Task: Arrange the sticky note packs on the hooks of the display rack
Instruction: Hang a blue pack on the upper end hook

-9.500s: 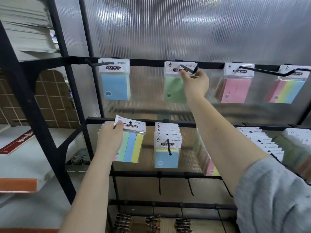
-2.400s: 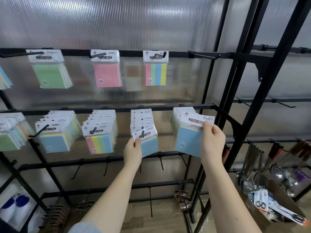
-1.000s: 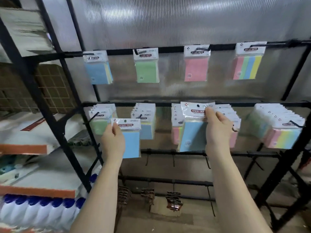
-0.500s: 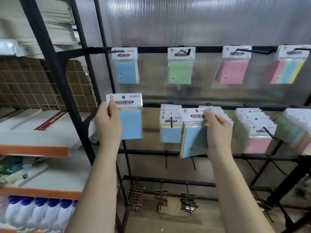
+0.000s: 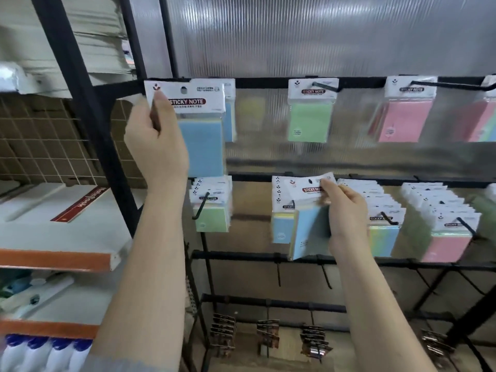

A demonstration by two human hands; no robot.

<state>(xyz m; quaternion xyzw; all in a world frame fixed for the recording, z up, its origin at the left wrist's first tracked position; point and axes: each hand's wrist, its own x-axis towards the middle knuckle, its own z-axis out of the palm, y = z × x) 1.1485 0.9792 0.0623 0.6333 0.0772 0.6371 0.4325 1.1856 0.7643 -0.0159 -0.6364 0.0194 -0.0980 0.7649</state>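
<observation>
Head view: my left hand [image 5: 157,146] grips a blue pack [image 5: 200,127] by its card header, raised to the top rail [image 5: 268,82], its hang hole just left of the blue pack already hanging there [image 5: 230,114]. I can't see that hook, so I judge the pack must shift right and go on. My right hand [image 5: 346,216] pinches a second blue pack [image 5: 308,232], tilted, in front of the middle row, well below the top rail
</observation>
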